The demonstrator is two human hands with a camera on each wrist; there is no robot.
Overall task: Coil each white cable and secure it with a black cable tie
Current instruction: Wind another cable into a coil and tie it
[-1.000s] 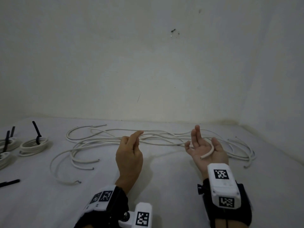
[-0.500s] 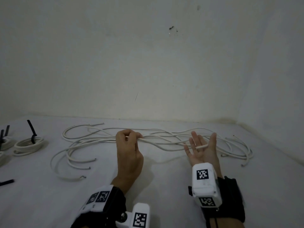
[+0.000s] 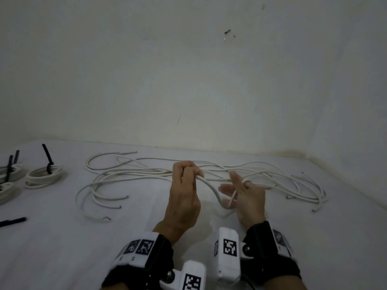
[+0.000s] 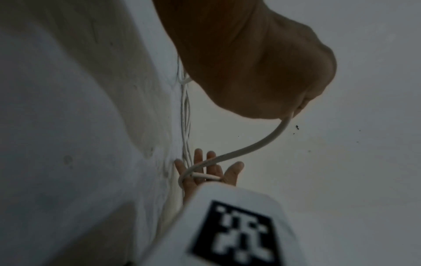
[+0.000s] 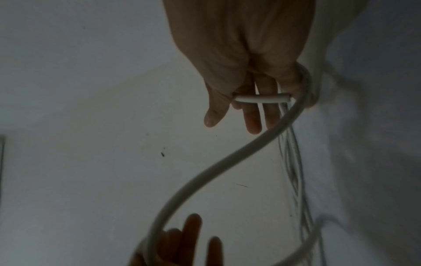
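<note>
From the head view I see my left hand (image 3: 183, 197) raised over the white table (image 3: 272, 237), fingers curled and pinching a white cable (image 3: 211, 190) near its tips. The cable sags in a loop between my hands and reaches my right hand (image 3: 246, 197), whose fingers are loosely spread, the cable end lying across the palm and a strand hooked over the thumb side. Behind my hands the loose cables (image 3: 129, 174) sprawl in long tangled loops on the table, running from left to right. At far left sit coiled bundles (image 3: 43, 176), each bound with a black tie (image 3: 48, 159) that sticks up. One spare tie (image 3: 12, 221) lies flat near the left edge.

In the left wrist view my left hand (image 4: 250, 63) is closed around the cable (image 4: 257, 144), which comes out of the fist and curves down to my right hand (image 4: 209, 172). That hand's fingers (image 4: 198, 156) are straight and spread, with the cut end lying across them.

In the right wrist view my right hand (image 5: 239, 54) is slack, fingers apart; the short cable end (image 5: 262, 99) is tucked between thumb and fingers. The cable (image 5: 227, 162) sweeps in an S toward my left hand (image 5: 177, 243) at the bottom, blurred there.
</note>
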